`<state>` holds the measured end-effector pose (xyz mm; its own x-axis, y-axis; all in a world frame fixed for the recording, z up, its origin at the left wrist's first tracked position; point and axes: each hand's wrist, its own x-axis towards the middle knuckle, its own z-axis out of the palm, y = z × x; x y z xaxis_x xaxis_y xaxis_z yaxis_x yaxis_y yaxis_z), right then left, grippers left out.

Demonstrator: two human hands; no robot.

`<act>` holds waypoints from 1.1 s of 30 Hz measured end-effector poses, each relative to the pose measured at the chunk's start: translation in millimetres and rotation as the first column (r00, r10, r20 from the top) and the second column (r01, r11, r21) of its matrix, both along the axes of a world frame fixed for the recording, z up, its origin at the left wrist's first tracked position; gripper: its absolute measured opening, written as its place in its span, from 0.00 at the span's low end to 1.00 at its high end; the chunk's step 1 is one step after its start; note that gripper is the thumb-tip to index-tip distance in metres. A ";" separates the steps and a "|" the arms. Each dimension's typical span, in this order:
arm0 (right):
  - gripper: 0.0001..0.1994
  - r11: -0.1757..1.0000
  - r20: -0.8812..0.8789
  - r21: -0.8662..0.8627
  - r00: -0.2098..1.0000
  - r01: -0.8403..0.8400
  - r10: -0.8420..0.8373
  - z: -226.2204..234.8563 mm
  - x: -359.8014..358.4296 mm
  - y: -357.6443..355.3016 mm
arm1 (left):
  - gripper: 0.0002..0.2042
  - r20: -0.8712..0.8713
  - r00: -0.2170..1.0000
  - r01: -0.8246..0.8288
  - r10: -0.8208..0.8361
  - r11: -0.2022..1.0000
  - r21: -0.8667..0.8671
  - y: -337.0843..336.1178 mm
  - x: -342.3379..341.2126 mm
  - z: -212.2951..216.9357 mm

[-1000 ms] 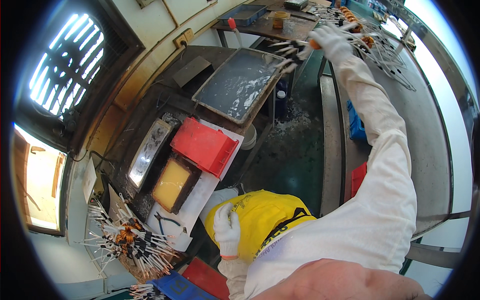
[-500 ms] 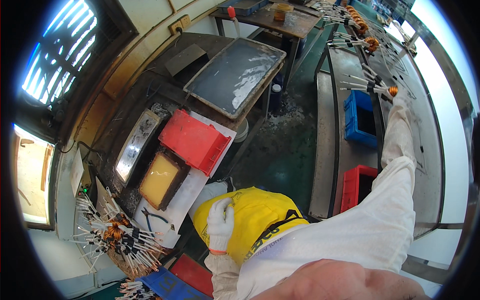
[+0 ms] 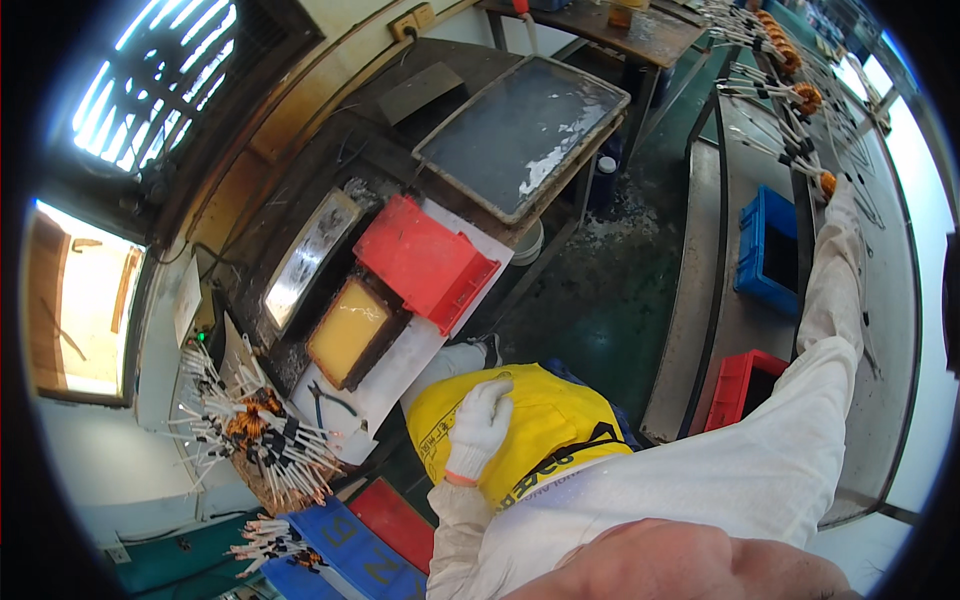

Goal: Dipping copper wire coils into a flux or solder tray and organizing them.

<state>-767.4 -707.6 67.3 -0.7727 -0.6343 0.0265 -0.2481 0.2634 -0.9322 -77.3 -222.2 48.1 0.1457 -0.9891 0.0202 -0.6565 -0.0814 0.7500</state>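
My right hand, in a white glove, is stretched out over the grey bench on my right. Its fingertips close on a small copper coil with black-and-white leads sticking out. Two more such coils lie further along the bench. My left hand, also gloved, rests flat on the yellow apron over my lap and holds nothing. A white sleeve runs from my shoulder to the right hand.
A blue bin and a red bin sit on the bench shelf. Ahead stand a red tray, a pot of yellow liquid, a grey metal tray and a pile of wired coils. Blue and red crates lie below.
My right hand drew back along the bench from the far coils toward me, with a coil at its fingertips. The left hand stayed on the apron.
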 end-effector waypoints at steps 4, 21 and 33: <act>0.24 0.837 -0.662 0.533 0.554 -0.125 0.505 52.9 -80.7 -23.3 | 0.10 -0.001 1.000 -0.010 0.010 1.000 0.017 12.5 19.2 -14.6; 0.41 0.894 -0.827 0.324 0.552 0.309 0.109 21.6 56.8 -39.8 | 0.11 0.061 0.997 0.027 -0.038 0.984 0.174 -26.7 -24.5 -10.5; 0.38 0.989 -0.788 -0.087 0.616 -0.123 0.008 -30.4 28.5 -21.8 | 0.12 0.047 0.999 -0.025 0.018 0.987 0.158 -26.0 -29.0 -13.4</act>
